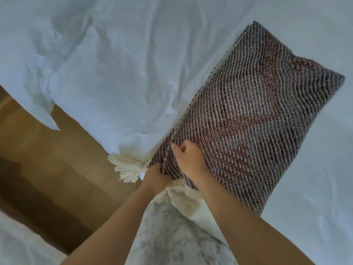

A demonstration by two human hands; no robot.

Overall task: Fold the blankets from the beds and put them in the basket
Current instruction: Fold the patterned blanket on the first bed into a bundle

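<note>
Head view: I am looking down over both forearms at a bed, with the picture tilted.
Blanket: a woven blanket [248,115] in dark and pale threads with faint reddish bands lies folded into a thick rectangle on the bed, right of centre. One long folded edge runs diagonally from the top down to my hands.
Bed: a white, creased sheet [114,64] covers it and fills the upper half and the right side of the picture. The blanket rests on this sheet.
Left hand: my left hand [155,175] is at the blanket's near corner. Its fingers are tucked into the folded layers and grasp that corner.
Right hand: my right hand [191,161] lies on top of the blanket just beside the left one. Its fingers are curled over the folded edge and grasp it, and the thumb shows on top.
Tassels: a bunch of cream tassels [127,167] sticks out just left of the gripped corner, hanging over the edge of the bed.
Floor: a wooden floor [47,159] shows at the left, beside the bed.
Throw: a fluffy white and grey throw [172,236] lies below my hands, between my forearms.
</note>
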